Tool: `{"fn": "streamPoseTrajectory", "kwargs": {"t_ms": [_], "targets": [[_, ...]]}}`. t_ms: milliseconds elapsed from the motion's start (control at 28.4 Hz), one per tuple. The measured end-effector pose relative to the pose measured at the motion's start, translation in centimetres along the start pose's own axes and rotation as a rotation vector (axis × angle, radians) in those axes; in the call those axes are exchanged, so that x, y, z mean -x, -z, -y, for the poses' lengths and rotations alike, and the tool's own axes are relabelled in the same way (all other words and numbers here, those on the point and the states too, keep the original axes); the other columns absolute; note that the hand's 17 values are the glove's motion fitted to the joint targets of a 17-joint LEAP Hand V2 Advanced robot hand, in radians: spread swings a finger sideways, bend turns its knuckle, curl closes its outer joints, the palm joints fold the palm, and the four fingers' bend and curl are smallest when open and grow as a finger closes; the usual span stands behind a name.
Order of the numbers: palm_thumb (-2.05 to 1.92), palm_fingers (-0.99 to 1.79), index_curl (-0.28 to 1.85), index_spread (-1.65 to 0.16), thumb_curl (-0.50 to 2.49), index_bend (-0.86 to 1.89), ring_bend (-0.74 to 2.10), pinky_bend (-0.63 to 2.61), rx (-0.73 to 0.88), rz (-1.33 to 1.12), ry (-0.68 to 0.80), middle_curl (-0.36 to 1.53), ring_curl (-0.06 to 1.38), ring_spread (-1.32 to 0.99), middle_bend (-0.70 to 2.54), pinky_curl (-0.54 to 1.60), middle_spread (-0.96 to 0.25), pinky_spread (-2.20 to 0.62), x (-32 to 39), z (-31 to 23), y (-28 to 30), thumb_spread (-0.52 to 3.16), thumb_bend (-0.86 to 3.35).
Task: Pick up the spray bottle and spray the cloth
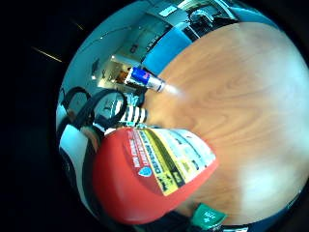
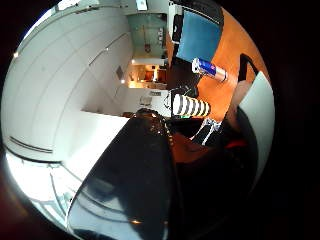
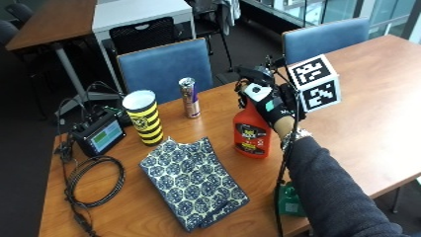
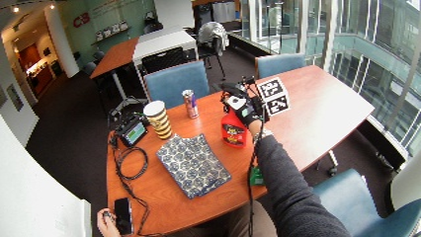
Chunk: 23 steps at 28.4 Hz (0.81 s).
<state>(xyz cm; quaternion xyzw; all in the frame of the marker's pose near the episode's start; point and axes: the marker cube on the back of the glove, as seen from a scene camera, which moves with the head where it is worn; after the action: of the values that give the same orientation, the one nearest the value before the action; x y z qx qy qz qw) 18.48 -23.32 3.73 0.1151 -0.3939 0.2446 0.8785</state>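
While the red spray bottle [image 3: 251, 132] appears to stand on the wooden table [image 3: 368, 98], or barely clear of it (contact at its base cannot be told), the gloved right hand [image 3: 273, 101] is at its head, fingers curled round the neck and black trigger top, so the grip holds the bottle. Progress, judged: grasp made; lift, aim and spraying outstanding. The folded patterned cloth [image 3: 192, 180] lies flat on the table at roughly 8 o'clock from the bottle, near but apart from it, and shows no visible wet mark. The little-finger palm view is largely filled by the bottle's red body and label [image 1: 159, 169], confirming it sits close against the palm; the thumb-side view is taken up by the dark trigger head [image 2: 135, 185]. Surroundings: a yellow-and-black striped cup [image 3: 145, 117] at 9 o'clock from the bottle; a slim drink can [image 3: 190, 97] at 10 o'clock, upright; a small monitor device [image 3: 100, 133] and a coiled cable [image 3: 95, 180] beyond the cup near the table edge; a green object [image 3: 289, 200] near the forearm; a blue chair [image 3: 168, 61] behind the can. Obstructions, judged: none between nozzle and cloth; cup and can stand close to the spray path's far side and could catch overspray.
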Motion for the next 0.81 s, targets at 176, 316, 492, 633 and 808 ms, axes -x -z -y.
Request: {"fn": "streamPoseTrajectory", "kwargs": {"t_ms": [176,316,492,633,808], "targets": [[0.94,1.35,0.57,-0.29,0.73,0.36,0.58,0.36,-0.009,0.01,-0.033,0.55,0.48,-0.24,0.62,0.38,-0.23,-0.25,-1.4,0.0,0.4,0.3,-0.03],[0.95,1.34,0.57,-0.29,0.74,0.35,0.57,0.36,0.065,-0.04,-0.045,0.55,0.48,-0.24,0.63,0.38,-0.23,-0.23,-0.1,0.2,-0.1,0.3,-0.03],[0.95,1.34,0.57,-0.29,0.75,0.35,0.57,0.35,0.209,-0.12,-0.035,0.55,0.48,-0.24,0.63,0.38,-0.22,-0.23,2.5,0.0,-0.2,0.3,-0.03],[0.95,1.34,0.57,-0.29,0.75,0.35,0.57,0.35,0.337,-0.205,0.012,0.55,0.48,-0.23,0.63,0.38,-0.22,-0.23,5.7,0.1,0.2,0.3,-0.03],[0.95,1.34,0.58,-0.28,0.76,0.35,0.57,0.35,0.443,-0.365,0.02,0.54,0.48,-0.23,0.63,0.38,-0.22,-0.23,8.8,0.0,0.4,0.3,-0.03]]}}
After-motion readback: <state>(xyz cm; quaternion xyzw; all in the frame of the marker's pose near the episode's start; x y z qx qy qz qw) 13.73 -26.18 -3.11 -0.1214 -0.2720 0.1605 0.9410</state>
